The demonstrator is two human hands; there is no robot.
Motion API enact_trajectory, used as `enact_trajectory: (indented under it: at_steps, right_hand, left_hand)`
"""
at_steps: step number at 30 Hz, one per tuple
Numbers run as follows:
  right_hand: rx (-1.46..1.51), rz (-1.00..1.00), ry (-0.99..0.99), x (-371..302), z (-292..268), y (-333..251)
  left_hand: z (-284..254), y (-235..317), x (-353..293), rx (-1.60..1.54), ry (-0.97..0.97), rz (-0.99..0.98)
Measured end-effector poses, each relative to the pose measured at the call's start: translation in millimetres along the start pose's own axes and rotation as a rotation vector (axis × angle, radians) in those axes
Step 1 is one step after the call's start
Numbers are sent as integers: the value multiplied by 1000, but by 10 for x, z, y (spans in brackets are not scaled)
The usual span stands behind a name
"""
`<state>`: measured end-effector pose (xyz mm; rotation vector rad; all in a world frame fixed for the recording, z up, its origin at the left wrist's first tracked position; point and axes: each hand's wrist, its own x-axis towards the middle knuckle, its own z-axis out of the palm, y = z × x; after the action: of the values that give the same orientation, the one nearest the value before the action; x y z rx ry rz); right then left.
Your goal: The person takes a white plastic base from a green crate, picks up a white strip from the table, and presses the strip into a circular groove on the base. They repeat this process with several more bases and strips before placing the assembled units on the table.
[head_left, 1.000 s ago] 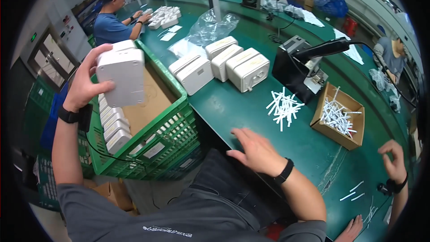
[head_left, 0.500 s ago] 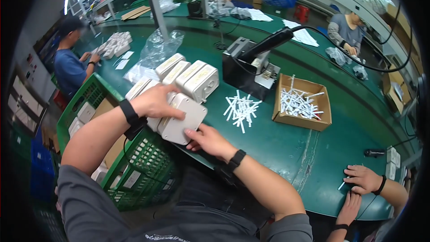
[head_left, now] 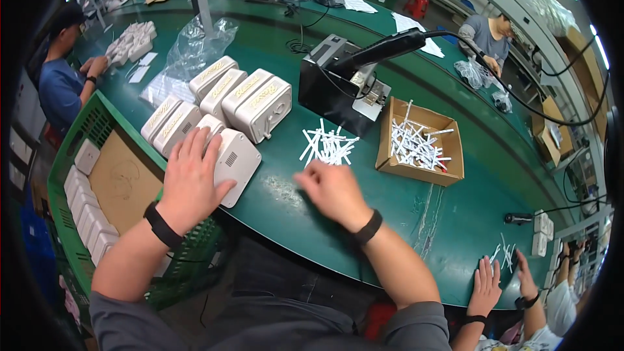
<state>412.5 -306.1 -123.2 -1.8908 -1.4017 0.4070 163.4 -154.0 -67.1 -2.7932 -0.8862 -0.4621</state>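
Green, smooth worktop, head view: I observe the left hand, fingers released and spread, against a white, round-cornered plastic box near the front edge; the right hand curls beside loose, thin white strips, grip indeterminable.

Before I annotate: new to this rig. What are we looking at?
No robot: a person's bare hands, seen by the left of two head-worn fisheye cameras, so straight edges bend. The left hand, fingers spread, rests against a white plastic casing on the green worktable. The right hand is half curled near a pile of white strips; whether it holds anything is unclear. On the table: more white casings, an open cardboard box of strips and a black handheld tool on its stand. A green crate stands at the left.
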Motion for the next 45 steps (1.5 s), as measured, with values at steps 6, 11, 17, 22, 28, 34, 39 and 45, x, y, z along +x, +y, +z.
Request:
enact_trajectory:
  at_steps: [6,11,17,22,28,34,39,45]
  right_hand:
    - [-373,-10,174,304,36,245]
    - [-517,27,89,425,86,350]
    - [-443,-53,180,280,-63,415]
    - [122,157,22,-240,-566,169]
    - [438,407,-27,-800,-717,286]
    - [628,343,26,-967,-766,751]
    - [778,396,-18,-1029,-822,711]
    - [932,371,-35,-1039,-687,565]
  left_hand:
    - [215,214,-327,-154,182,-38]
    - [416,365,-518,-416,191,-4]
    - [590,527,-636,-467,109,447]
    - [470,620,-505,-516,184,230]
    - [579,600,-297,-778,-54,300]
    - [516,640,81,-743,-158,550]
    - [429,730,-71,-741,-59,283]
    - [316,1157,-129,-937,-19,262]
